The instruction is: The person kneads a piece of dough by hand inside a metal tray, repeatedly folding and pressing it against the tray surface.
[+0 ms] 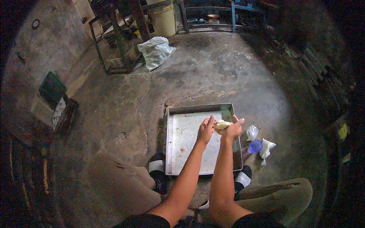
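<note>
Nearest the camera, in the head view, are the black sleeves (154,220) at the lower edge, with two bare forearms reaching forward out of them. Trousered knees (121,182) bend outward on either side.

Both hands hold one pale lump of dough (222,124) above the right half of a shallow rectangular metal tray (182,131). The left hand (205,131) has its fingers drawn together, pinching the lump's left end; exactly where each fingertip lies is too small to tell. The right hand (230,131) cups the lump from below and the right, its fingers bent under it, while the digits at its outer side point up and away from the dough; how hard it presses, I cannot tell.

The left forearm slants up and to the right, the right one runs almost straight ahead, and the hands meet close together.

The tray sits on the concrete floor (121,114) between feet in black footwear with white bands (156,166). Just right of it lie a clear plastic bag (252,133), a translucent blue cup (255,146) and a knotted bag of white powder (267,148). Well beyond stands a white sack (156,52).
</note>
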{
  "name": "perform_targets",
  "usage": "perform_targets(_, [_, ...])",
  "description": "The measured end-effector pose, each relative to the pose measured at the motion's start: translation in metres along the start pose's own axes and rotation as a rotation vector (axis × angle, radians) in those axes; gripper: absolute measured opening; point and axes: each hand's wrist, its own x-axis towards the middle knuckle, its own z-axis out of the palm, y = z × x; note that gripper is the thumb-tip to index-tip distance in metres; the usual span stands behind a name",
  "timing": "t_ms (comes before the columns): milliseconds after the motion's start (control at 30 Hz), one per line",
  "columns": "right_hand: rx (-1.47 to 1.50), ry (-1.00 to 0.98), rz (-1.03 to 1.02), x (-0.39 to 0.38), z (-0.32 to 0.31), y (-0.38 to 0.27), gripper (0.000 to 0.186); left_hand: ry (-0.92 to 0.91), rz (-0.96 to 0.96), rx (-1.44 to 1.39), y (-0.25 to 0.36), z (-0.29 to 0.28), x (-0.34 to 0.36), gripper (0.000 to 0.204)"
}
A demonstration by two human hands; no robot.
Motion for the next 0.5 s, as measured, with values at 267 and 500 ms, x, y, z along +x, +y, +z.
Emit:
perform_targets(267, [-0.519, -0.242, -0.348, -0.023, 0.015, -0.009, 0.055, 0.407, 0.223, 0.197, -0.029, 0.010, 0.014, 0.050])
perform_targets(500, [-0.818, -0.418, -0.446, -0.071, 0.039, -0.016, 0.053, 0.551, 0.017, -0.015, -0.045, -0.039, 0.031, 0.068])
